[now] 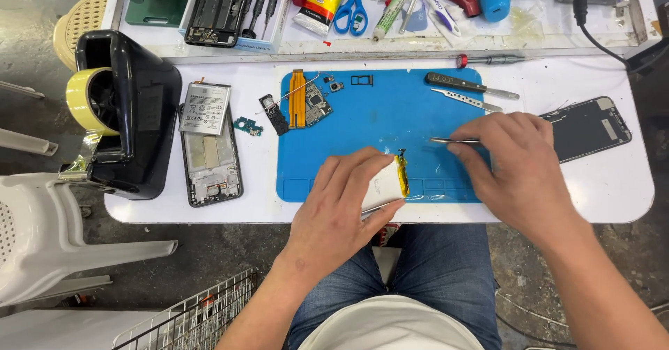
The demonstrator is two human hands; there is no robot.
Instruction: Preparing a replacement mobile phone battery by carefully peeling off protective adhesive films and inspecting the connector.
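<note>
white table [613,197] with blue silicone mat [390,113]; left hand [341,207] grips a white battery pack [387,183], right hand [519,162] pinches metal tweezers [449,140] near the front edge.

Your white battery pack [382,186] with its yellow-taped edge sits tilted on the blue mat [390,113]. Your thin metal tweezers [453,140] lie level, tips pointing at its top corner.

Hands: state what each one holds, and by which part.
Left hand grips a flat silver battery by its near end. Right hand pinches metal tweezers by the back, tips pointing at the battery.
</note>
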